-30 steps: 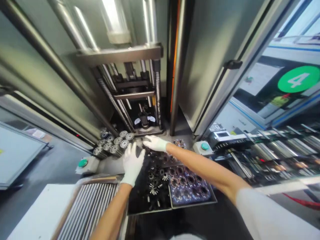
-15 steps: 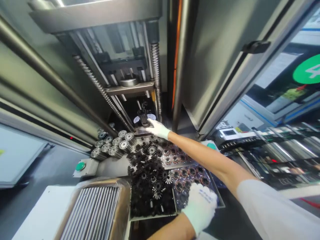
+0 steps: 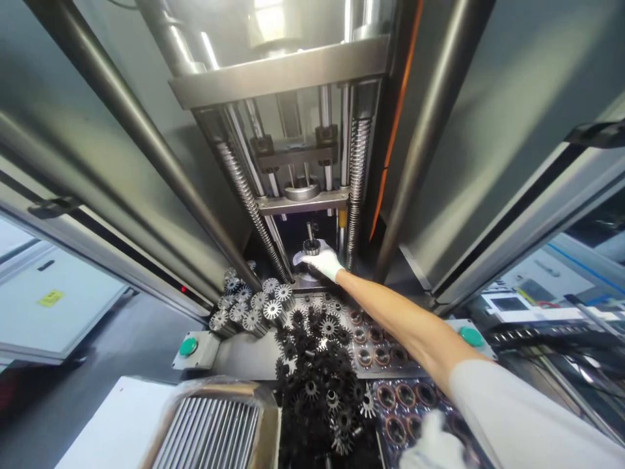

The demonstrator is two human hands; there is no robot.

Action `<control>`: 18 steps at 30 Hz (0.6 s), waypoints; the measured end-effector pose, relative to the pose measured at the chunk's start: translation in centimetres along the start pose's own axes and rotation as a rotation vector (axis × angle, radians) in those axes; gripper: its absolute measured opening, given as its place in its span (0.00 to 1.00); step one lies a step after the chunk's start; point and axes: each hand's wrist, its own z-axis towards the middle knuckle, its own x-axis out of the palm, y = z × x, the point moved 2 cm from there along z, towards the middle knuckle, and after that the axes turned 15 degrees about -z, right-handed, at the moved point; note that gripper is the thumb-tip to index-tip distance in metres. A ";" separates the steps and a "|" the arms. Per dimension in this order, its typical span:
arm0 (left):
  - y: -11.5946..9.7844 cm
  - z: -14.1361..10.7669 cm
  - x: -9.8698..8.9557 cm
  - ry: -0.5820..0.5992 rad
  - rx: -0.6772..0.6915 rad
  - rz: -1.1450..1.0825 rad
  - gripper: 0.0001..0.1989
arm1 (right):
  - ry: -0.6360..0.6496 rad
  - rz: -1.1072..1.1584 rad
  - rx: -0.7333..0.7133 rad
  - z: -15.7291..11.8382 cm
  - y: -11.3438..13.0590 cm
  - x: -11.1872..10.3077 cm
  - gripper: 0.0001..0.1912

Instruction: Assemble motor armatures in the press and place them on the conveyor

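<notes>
While your right hand (image 3: 325, 262) is at the foot of the press (image 3: 303, 200), the dark slotted cylinder (image 3: 311, 245) stands there, roughly upright, a thin pin rising above it. Your right grip is narrow, thumb and fingers around the cylinder; firmness can't be told. Main danger, in my judgement: pinched fingers, should the plate come down with your glove beneath it. Your right arm passes close to the right green button (image 3: 471, 336); if that runs the press, a bump could be the cause. Lesser risk: a lopsided hold tilting the cylinder and jamming it.

Just in front, toothed pieces (image 3: 329, 327) heap on the metal surface (image 3: 241, 353) and into a dark tray (image 3: 299, 451). Loose pile; a brushed sleeve could send some sliding. Right of it, two clear trays: the far one (image 3: 371, 374) and the near one (image 3: 400, 412), both with copper-edged rings in pockets. Your left hand (image 3: 434, 446) is over the near one, blurred; can't tell whether its grip has anything. A careless drag there could unseat rings. Farther left, a plastic-lined box (image 3: 267, 435) of metal rods (image 3: 208, 433), side by side.
</notes>
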 end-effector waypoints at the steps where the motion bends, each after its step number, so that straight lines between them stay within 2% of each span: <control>1: -0.1 -0.6 -2.2 -0.057 -0.023 -0.011 0.18 | -0.038 0.039 0.014 0.3 0.5 -0.3 0.30; 3: -0.7 -1.3 -7.6 -0.240 -0.072 -0.056 0.21 | -0.107 0.120 0.040 0.6 1.6 -1.3 0.27; 4: -1.2 -1.4 -10.6 -0.355 -0.089 -0.092 0.22 | -0.097 0.148 0.036 0.4 2.1 -2.0 0.26; 5: -1.8 -1.3 -13.6 -0.521 -0.098 -0.160 0.21 | -0.052 0.163 0.013 -0.2 2.5 -2.8 0.24; 6: -2.5 -0.8 -16.4 -0.636 -0.074 -0.213 0.20 | 0.013 0.164 -0.027 -1.3 2.7 -3.7 0.22; 8: -4.3 1.4 -21.0 -0.734 0.035 -0.190 0.19 | 0.150 0.116 -0.109 -5.1 2.0 -5.6 0.19; 9: -5.2 3.0 -22.7 -0.726 0.115 -0.097 0.17 | 0.194 0.071 -0.135 -7.7 1.1 -6.8 0.18; 11: -6.8 6.6 -24.9 -0.698 0.254 0.196 0.14 | 0.231 -0.091 -0.069 -13.6 -2.0 -9.5 0.22; 13: -7.7 10.2 -25.7 -0.657 0.304 0.513 0.14 | 0.198 -0.309 0.082 -19.6 -5.8 -13.0 0.29; 16: -7.6 14.5 -25.8 -0.519 0.228 0.855 0.17 | 0.168 -0.568 0.307 -27.2 -10.5 -19.4 0.30; 18: -6.8 16.8 -26.1 -0.453 0.147 0.944 0.17 | 0.111 -0.691 0.443 -30.4 -12.6 -24.3 0.27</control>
